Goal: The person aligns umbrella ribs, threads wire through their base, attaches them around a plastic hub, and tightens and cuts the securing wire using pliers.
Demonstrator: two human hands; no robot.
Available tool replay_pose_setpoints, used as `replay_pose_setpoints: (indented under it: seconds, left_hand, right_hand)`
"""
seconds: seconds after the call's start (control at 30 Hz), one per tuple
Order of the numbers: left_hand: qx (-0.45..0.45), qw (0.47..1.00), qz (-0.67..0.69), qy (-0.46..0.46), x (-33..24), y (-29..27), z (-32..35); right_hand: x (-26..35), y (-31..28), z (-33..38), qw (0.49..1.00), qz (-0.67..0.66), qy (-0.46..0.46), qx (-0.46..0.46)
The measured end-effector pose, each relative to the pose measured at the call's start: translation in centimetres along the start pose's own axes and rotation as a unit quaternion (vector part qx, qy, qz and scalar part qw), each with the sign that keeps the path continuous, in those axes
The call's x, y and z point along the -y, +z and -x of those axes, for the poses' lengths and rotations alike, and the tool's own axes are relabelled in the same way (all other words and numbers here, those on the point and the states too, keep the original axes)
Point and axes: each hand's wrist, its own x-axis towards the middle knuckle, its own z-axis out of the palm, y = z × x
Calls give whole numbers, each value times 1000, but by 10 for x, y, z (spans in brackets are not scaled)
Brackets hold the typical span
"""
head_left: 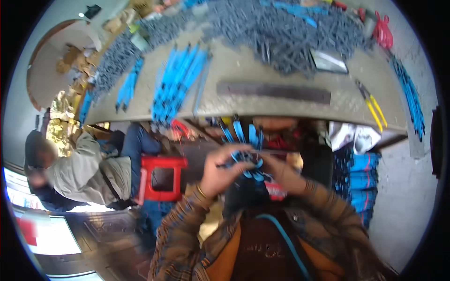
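Both my hands meet just below the table edge, close to my chest. My left hand (220, 171) and my right hand (281, 173) together grip a small bundle of blue strips (244, 154), whose ends stick up between the fingers. The fingers of both hands are curled around it. The frame is blurred, so the finer grip is unclear. On the table above lie more bundles of blue strips (178, 82) beside a big heap of grey strips (281, 33).
A long dark flat bar (274, 92) and yellow-handled pliers (372, 105) lie on the grey table (234, 63). A red stool (159, 180) stands at left, next to a seated person (79, 171). Stacked blue bundles (363, 180) sit under the table at right.
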Motion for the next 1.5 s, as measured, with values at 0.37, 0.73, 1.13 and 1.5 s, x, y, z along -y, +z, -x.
replay_pose_setpoints:
  seconds: [0.37,0.73,1.13,1.5]
  left_hand:
    - [40,998,-16,34,13,3,-16]
    - [-10,987,-113,116,18,17,-16]
    - [1,981,-121,149,15,21,-6]
    - [6,990,-128,58,10,26,-14]
  right_hand:
    - [22,-27,-27,947,302,-91,61]
    - [18,-6,-12,951,289,-56,-93]
    - [21,0,-4,955,277,-55,-91]
    - [32,-12,-11,948,299,-91,-54]
